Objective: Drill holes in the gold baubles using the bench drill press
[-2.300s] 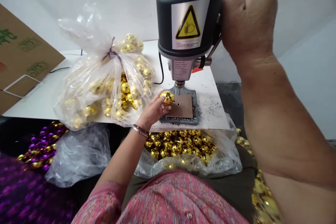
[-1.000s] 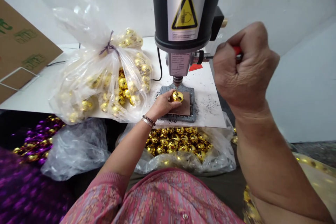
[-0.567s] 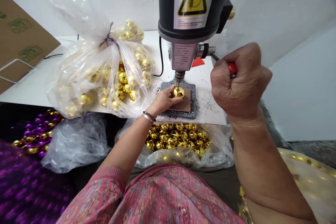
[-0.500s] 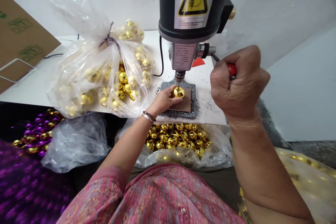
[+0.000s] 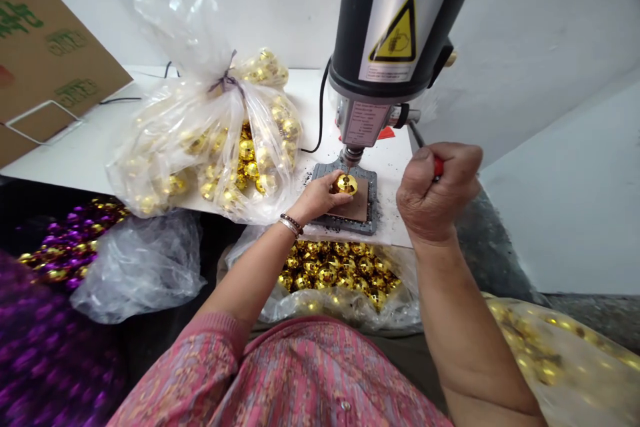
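Observation:
My left hand (image 5: 323, 198) pinches a shiny gold faceted ball (image 5: 347, 184) between thumb and fingers. The ball rests on a brown board (image 5: 353, 207) over the grey base plate (image 5: 371, 217) of a small bench drill press (image 5: 393, 33). The drill chuck (image 5: 351, 157) is right above the ball, its thin bit at the ball's top; I cannot tell how deep it goes. My right hand (image 5: 435, 190) is a fist around the red-knobbed feed lever (image 5: 439, 168) on the drill's right side.
A tied clear bag of gold balls (image 5: 220, 160) stands on the white table (image 5: 65, 163), left of the drill. Below the table edge lies an open bag of gold balls (image 5: 327, 273). A cardboard box (image 5: 55, 60) is at far left, purple and gold balls (image 5: 75, 240) beneath. Another bag (image 5: 560, 347) lies right.
The feed lever and my right hand have come down. My left hand still holds the ball under the drill. The camera view has shifted, showing more of the drill's top.

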`<state>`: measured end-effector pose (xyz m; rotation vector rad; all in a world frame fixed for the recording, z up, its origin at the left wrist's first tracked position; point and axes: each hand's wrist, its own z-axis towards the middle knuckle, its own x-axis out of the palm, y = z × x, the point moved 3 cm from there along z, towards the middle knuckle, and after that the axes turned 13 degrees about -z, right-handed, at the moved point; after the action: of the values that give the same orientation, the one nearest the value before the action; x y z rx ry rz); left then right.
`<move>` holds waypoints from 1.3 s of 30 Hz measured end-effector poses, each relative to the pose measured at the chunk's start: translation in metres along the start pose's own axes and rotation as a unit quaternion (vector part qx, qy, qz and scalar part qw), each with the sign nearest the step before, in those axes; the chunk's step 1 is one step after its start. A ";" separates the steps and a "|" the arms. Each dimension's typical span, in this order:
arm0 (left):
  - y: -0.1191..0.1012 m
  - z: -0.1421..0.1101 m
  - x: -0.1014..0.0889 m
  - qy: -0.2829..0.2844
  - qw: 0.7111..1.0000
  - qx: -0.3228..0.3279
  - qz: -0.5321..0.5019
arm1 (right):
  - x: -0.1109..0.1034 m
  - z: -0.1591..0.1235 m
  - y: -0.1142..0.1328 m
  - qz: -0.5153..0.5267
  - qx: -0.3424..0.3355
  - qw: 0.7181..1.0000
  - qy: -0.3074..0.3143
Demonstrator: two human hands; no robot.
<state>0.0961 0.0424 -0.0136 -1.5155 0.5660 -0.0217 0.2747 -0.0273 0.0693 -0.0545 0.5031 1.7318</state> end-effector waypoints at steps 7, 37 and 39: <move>0.003 0.001 -0.001 -0.009 1.000 0.014 0.013 | 0.006 -0.014 0.003 0.020 -0.034 0.998 -0.039; 0.032 -0.061 -0.140 -0.289 0.933 -0.126 0.172 | -0.012 0.066 0.023 0.089 0.133 0.986 0.054; 0.045 -0.046 -0.141 -0.226 0.945 -0.158 0.173 | -0.013 0.065 0.023 0.083 0.130 0.987 0.052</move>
<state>-0.0584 0.0535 -0.0062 -1.6396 0.4669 0.7022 0.2714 -0.0186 0.1387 0.0860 0.8281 1.8171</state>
